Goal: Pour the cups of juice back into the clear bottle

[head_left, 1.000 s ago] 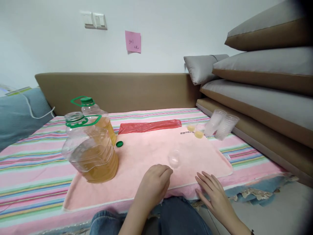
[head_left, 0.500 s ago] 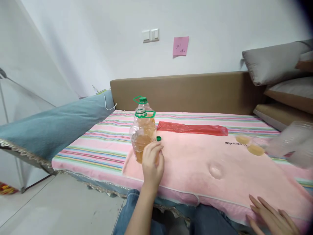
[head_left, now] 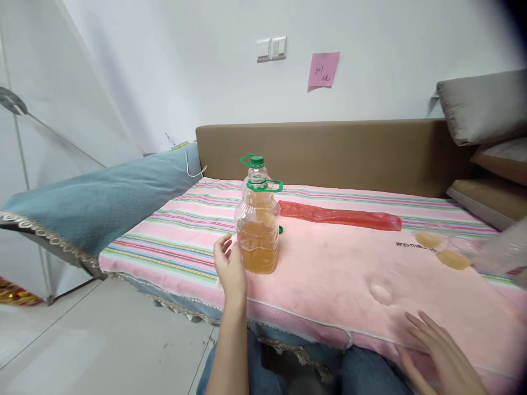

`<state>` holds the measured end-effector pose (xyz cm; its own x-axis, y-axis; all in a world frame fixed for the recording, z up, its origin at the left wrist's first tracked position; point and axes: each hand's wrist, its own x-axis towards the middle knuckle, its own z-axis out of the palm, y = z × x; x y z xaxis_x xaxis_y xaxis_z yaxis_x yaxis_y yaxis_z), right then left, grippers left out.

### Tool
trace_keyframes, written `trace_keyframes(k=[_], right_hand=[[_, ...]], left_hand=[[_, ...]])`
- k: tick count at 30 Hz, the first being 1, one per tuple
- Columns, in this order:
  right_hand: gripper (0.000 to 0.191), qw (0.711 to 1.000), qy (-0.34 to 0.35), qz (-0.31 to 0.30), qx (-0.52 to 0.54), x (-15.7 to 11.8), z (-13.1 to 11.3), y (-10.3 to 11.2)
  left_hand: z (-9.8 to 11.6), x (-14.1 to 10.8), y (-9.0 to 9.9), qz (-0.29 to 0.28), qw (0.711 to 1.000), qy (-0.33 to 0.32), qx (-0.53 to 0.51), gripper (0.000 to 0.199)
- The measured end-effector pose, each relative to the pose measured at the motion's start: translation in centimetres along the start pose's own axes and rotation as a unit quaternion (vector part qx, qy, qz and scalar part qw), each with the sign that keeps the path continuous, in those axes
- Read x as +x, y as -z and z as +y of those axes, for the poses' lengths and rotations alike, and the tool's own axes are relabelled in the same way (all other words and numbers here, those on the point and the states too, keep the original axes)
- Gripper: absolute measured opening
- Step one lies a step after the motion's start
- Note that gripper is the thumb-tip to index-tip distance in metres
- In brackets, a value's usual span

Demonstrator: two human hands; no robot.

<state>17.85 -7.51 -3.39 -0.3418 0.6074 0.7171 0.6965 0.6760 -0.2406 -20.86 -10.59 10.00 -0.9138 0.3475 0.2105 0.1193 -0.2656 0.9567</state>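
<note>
An uncapped clear plastic bottle (head_left: 258, 247) with a green handle ring stands upright on the pink towel (head_left: 321, 269), partly filled with amber liquid. My left hand (head_left: 231, 269) is just left of its lower side, fingers loosely curved and apart, holding nothing; whether it touches the bottle I cannot tell. A second bottle, with a green cap (head_left: 257, 160), stands behind, mostly hidden. The loose green cap (head_left: 280, 229) lies partly hidden at the bottle's right. My right hand (head_left: 440, 351) is open over the towel's front edge, near an empty clear cup (head_left: 381, 291).
Two clear cups with yellowish liquid, a farther cup (head_left: 428, 240) and a nearer cup (head_left: 453, 259), are on the right. Beside them are blurred clear plastic containers (head_left: 504, 249). A folded red plastic bag (head_left: 341, 215) lies behind the towel. Cushions (head_left: 486, 109) are stacked at the right.
My left hand has moved from the bottle's front right to its left side. The front bottle now stands more directly before the capped one. The view has shifted; my right hand stays open.
</note>
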Motion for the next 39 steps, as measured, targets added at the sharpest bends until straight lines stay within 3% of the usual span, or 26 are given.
trace_keyframes(k=[3,7,11,14,17,21,27,31,35,39], right_hand=[[0.050,0.996,0.020,-0.009,0.086,5.5,-5.0,-2.1],[0.060,0.968,-0.052,-0.077,0.232,13.4,-10.3,-6.4],[0.087,0.888,-0.112,-0.186,0.404,19.5,-13.6,-11.2],[0.090,0.819,-0.114,-0.190,0.529,22.0,-15.3,-14.1],[0.088,0.771,-0.131,-0.173,0.598,23.0,-16.4,-15.9],[0.094,0.756,-0.134,-0.182,0.615,23.1,-17.1,-16.9],[0.084,0.780,-0.115,-0.103,0.606,22.8,-17.7,-17.9],[0.078,0.788,-0.109,-0.083,0.601,22.5,-18.2,-18.0],[0.075,0.790,-0.120,-0.055,0.599,22.4,-18.6,-17.0],[0.072,0.785,-0.126,-0.030,0.606,22.6,-18.5,-14.8]], left_hand=[[-0.6,0.5,-0.1,-0.023,0.997,0.070,-0.005,0.031],[-1.0,1.0,0.2,-0.041,0.988,0.147,-0.031,0.034],[-0.9,1.5,0.5,-0.052,0.980,0.182,-0.066,0.037],[-0.6,1.6,0.5,-0.066,0.976,0.186,-0.090,0.036],[-0.2,1.6,0.5,-0.109,0.970,0.185,-0.112,0.038],[0.2,1.5,0.6,-0.157,0.970,0.167,-0.085,0.039],[-0.1,1.2,0.7,-0.162,0.976,0.135,-0.051,0.042],[-0.3,1.2,0.9,-0.181,0.978,0.099,-0.032,0.044],[0.2,1.0,1.1,-0.203,0.977,0.062,-0.007,0.040],[0.8,0.8,1.1,-0.221,0.974,0.038,-0.020,0.040]])
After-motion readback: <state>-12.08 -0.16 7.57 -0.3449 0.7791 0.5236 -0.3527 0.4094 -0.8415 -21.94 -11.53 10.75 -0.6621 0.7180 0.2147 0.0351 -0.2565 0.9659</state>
